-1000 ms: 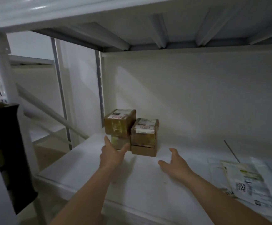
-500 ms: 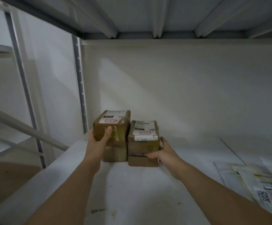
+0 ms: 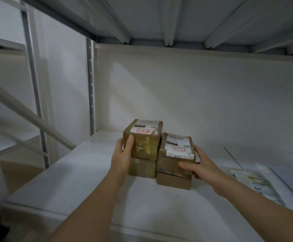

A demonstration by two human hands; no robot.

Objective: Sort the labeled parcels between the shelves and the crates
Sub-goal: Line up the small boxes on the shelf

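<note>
Both hands now clamped on boxes, a second ago just reaching in, so pickup stage reached. Left hand [image 3: 123, 154] fingers wrapped round left side of upper left parcel [image 3: 143, 137], thumb on front. Right hand [image 3: 200, 165] fingers round right side of upper right parcel [image 3: 177, 152], thumb across front. Both stacks on white shelf [image 3: 89, 172], touching each other, between the two hands. Flat mailers [image 3: 254, 182] well right of right fingers.
</note>
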